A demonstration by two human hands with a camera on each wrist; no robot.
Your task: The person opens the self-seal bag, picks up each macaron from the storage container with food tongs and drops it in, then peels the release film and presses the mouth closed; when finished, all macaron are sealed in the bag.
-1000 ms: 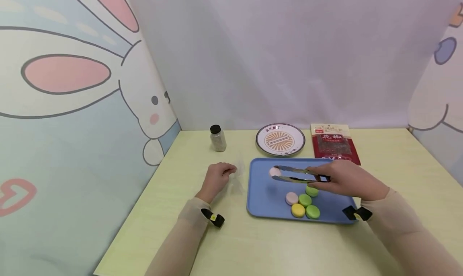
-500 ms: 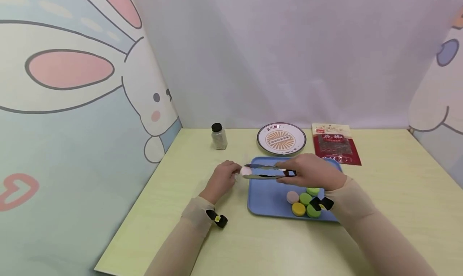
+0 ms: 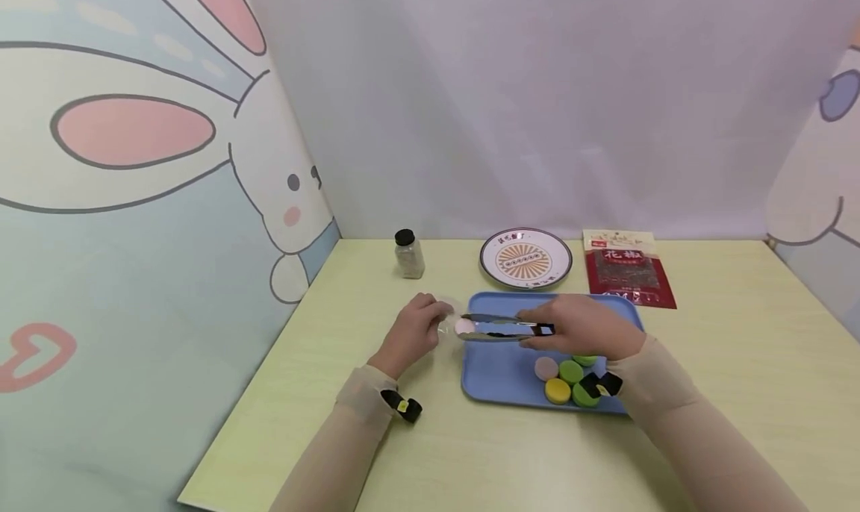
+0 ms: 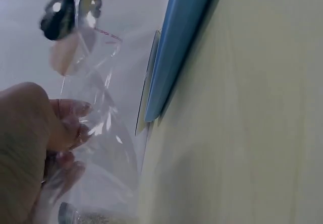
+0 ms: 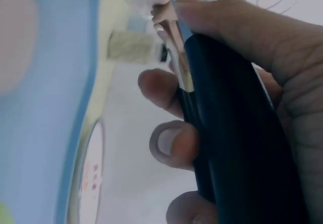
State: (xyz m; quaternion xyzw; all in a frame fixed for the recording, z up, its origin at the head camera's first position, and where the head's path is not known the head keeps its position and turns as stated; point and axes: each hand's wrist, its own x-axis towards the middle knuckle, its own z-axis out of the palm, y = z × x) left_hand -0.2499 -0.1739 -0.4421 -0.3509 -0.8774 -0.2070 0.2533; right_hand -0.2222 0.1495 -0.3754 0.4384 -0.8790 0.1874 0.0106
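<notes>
My left hand (image 3: pixel 408 329) pinches a clear plastic bag (image 4: pixel 113 148) between thumb and fingers, left of the blue tray (image 3: pixel 493 392). Metal tongs (image 3: pixel 497 337) with dark handles (image 5: pixel 237 133) lie in the grip of my right hand (image 3: pixel 584 325), above the tray. Their tips squeeze a pale pink macaron (image 3: pixel 464 327) right by the bag, near the tray's left edge. In the left wrist view the tong tips (image 4: pixel 88 4) overlap the bag's upper end. On the tray sit another pale pink macaron (image 3: pixel 546 369), a yellow macaron (image 3: pixel 558 391) and several green macarons (image 3: pixel 571 372), partly hidden by my right wrist.
Behind the tray stands a round patterned plate (image 3: pixel 526 259), with a red spice packet (image 3: pixel 625 269) to its right. A small jar (image 3: pixel 409 255) with a black lid is at the back left. A rabbit-printed wall (image 3: pixel 148 273) borders the table's left side.
My right hand has carried the tongs and pink macaron leftward from over the tray to the bag, then slightly back right. My left hand keeps its pinch on the bag, having shifted only a little.
</notes>
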